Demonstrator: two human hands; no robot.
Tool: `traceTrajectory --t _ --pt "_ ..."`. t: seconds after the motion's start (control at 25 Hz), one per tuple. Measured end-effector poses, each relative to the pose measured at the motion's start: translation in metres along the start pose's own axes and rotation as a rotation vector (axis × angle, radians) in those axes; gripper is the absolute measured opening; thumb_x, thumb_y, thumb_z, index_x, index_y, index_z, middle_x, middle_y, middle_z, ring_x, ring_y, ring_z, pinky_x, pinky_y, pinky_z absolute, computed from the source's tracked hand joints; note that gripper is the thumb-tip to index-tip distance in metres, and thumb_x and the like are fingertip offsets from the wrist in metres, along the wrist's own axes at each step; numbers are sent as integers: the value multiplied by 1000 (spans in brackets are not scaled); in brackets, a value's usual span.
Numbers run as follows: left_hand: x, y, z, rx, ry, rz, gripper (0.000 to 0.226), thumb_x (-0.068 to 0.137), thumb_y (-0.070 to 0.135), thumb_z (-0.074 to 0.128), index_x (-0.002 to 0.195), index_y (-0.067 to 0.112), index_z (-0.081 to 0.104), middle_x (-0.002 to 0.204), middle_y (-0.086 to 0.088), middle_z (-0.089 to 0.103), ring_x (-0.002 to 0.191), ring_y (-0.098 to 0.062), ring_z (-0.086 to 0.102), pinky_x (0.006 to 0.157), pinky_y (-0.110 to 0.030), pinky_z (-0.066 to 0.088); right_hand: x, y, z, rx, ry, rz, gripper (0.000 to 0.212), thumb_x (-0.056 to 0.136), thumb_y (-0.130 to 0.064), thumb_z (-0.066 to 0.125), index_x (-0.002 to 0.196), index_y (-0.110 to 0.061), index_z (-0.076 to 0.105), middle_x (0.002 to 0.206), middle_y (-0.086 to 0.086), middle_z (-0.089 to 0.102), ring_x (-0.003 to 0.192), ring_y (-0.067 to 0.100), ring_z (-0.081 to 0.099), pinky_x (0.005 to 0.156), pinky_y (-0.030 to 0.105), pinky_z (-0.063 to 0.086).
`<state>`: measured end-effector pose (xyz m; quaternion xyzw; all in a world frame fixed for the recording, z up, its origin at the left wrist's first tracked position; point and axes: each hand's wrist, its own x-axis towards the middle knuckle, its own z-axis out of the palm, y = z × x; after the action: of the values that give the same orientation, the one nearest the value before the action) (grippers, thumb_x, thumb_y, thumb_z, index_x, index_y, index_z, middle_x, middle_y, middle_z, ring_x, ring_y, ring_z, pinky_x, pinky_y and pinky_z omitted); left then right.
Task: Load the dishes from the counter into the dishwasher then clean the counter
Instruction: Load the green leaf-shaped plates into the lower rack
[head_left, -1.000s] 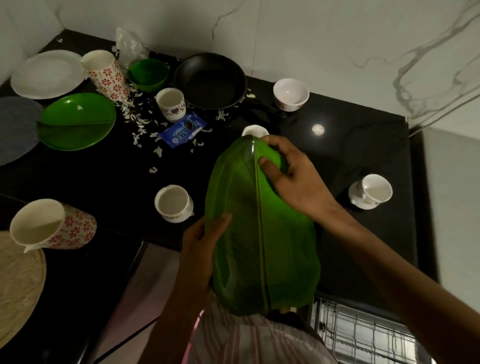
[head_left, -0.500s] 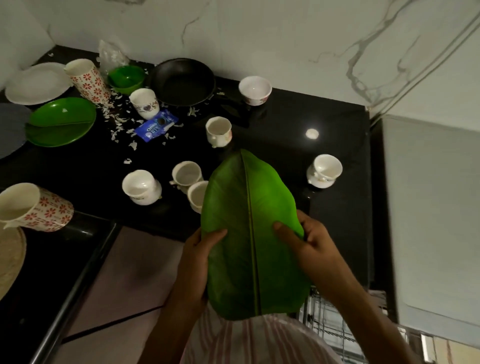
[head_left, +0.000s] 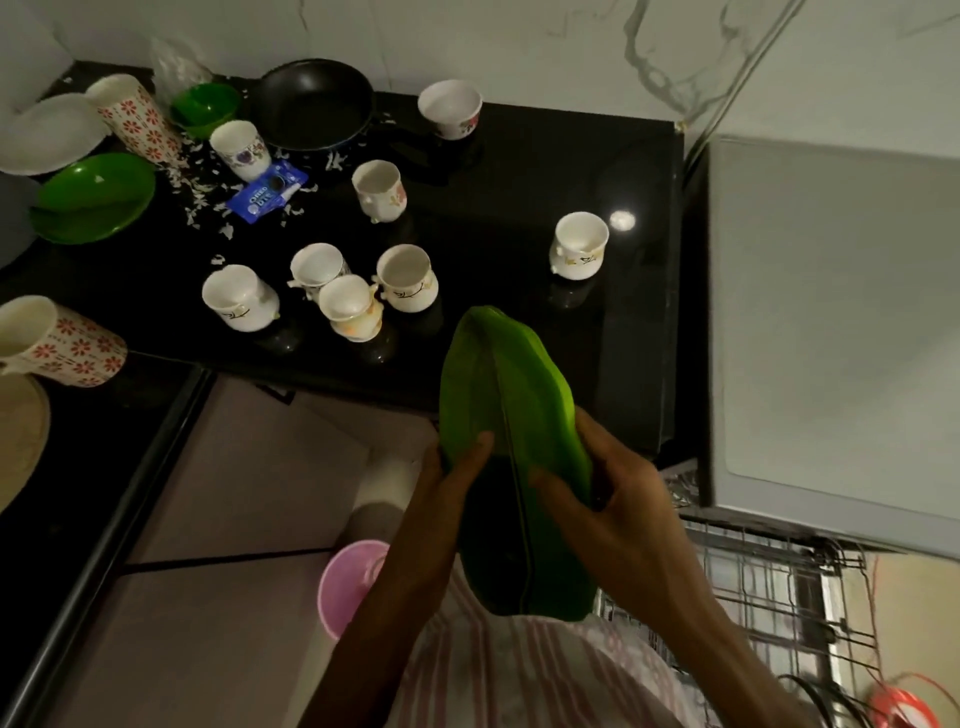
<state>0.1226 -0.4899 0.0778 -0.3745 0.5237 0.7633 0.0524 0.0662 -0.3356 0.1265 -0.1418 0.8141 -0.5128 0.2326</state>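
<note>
I hold a green leaf-shaped plate (head_left: 511, 415) on edge in front of my chest, off the black counter (head_left: 519, 171). My left hand (head_left: 447, 499) grips its left rim with the thumb on the face. My right hand (head_left: 608, 499) grips the right rim, thumb across the front. The dishwasher's wire rack (head_left: 779, 597) lies pulled out at the lower right, just right of the plate. Several white cups (head_left: 353, 304) stand on the counter beyond the plate, one cup (head_left: 579, 252) apart to the right.
At the back left are a black pan (head_left: 311, 104), a green bowl (head_left: 205, 106), a second green plate (head_left: 93, 197), a white plate (head_left: 47, 135), two floral tumblers (head_left: 140, 122), a blue wrapper (head_left: 267, 192) and white crumbs. A grey appliance top (head_left: 831, 322) fills the right; a pink bin (head_left: 348, 587) stands on the floor.
Both hands have carried the green plate down and to the right, off the counter toward the rack, turning it more edge-on. The view has swung right and down.
</note>
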Motion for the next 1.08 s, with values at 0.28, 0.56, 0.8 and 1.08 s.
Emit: traceTrajectory --t 0.28,0.56,0.8,1.08 --pt "-36 -32 -18 -38 -136 7 29 91 47 53 103 28 73 91 -2 75 83 -15 73 60 -24 55 -64 -14 37 66 -127 -91 82 81 -42 68 150 -46 24 126 -22 61 113 -1 60 97 30 51" --pt "-70 -68 -73 -90 -232 60 35 102 31 39 102 7 66 78 -6 65 68 -19 63 55 -25 49 -122 -23 99 258 44 -17 41 81 -51 68 113 -28 55 113 -13 69 105 7 66 91 38 55" --pt "-107 -110 -104 -167 -301 -66 38 67 54 72 88 23 76 77 1 71 74 -13 70 59 -25 53 -176 -20 140 358 146 146 37 76 -58 71 91 -28 56 105 -6 73 101 14 68 82 48 57" --pt "-128 -145 -104 -56 -212 -51 69 69 63 72 119 15 68 112 -15 70 104 -30 68 80 -39 55 -228 -11 140 389 243 180 22 86 -27 72 85 -14 54 101 -12 73 88 13 71 77 49 58"
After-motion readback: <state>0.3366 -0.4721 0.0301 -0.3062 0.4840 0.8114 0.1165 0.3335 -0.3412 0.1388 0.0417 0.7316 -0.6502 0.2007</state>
